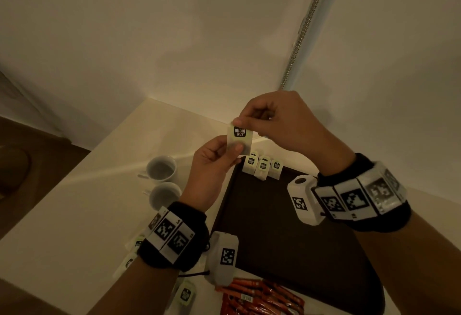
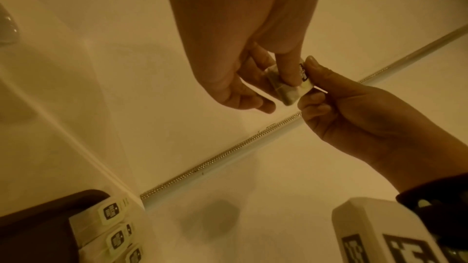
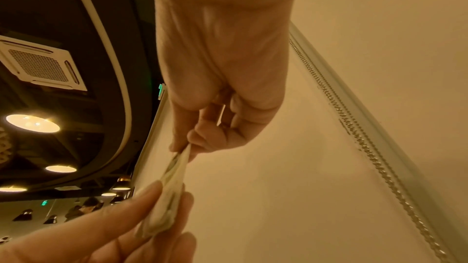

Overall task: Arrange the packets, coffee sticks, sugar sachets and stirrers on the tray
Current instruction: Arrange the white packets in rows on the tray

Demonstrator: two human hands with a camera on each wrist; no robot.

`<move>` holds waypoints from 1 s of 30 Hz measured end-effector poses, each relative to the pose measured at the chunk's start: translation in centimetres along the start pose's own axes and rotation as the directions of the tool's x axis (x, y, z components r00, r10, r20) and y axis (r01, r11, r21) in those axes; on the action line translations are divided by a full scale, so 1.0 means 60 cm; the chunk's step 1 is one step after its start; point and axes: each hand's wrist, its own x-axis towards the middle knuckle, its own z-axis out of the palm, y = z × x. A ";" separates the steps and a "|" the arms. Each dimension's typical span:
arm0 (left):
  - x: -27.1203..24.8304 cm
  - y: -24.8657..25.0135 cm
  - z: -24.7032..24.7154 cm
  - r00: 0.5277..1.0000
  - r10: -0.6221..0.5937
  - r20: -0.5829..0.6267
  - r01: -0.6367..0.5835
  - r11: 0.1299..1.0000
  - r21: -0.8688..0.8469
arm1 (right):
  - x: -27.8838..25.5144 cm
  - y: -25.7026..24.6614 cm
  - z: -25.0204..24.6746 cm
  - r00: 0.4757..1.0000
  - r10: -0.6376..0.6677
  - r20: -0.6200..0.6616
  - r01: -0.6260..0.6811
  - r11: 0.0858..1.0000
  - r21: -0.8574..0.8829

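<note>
White counter, dim light. Tea packet (image 1: 239,140) held above dark tray's (image 1: 287,227) far corner: right hand (image 1: 279,122) pinches its top edge, left hand (image 1: 214,162) pinches bottom, probably squaring it for the row of packets (image 1: 262,167) below fingers.

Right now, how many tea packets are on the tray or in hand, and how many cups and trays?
Dark rectangular tray: 1
Pale green tea packets standing on it: 3
Tea packet pinched by left hand and right hand: 1
White ceramic cups: 2
Total: 7
</note>
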 end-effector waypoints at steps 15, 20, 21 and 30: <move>-0.143 -0.018 -0.202 0.948 -0.162 -0.274 0.258 0.896 0.362 | -0.079 0.334 0.068 0.781 0.599 0.178 -0.574 0.800 -0.176; -0.213 -0.022 -0.262 0.874 -0.234 -0.425 0.381 0.873 0.303 | -0.091 0.392 0.100 0.732 0.646 0.216 -0.623 0.764 -0.170; -0.223 -0.022 -0.272 0.860 -0.248 -0.447 0.406 0.863 0.301 | -0.090 0.398 0.102 0.738 0.650 0.181 -0.632 0.760 -0.152; -0.269 -0.022 -0.332 0.770 -0.296 -0.566 0.542 0.771 0.335 | -0.062 0.432 0.109 0.756 0.654 -0.030 -0.650 0.743 -0.159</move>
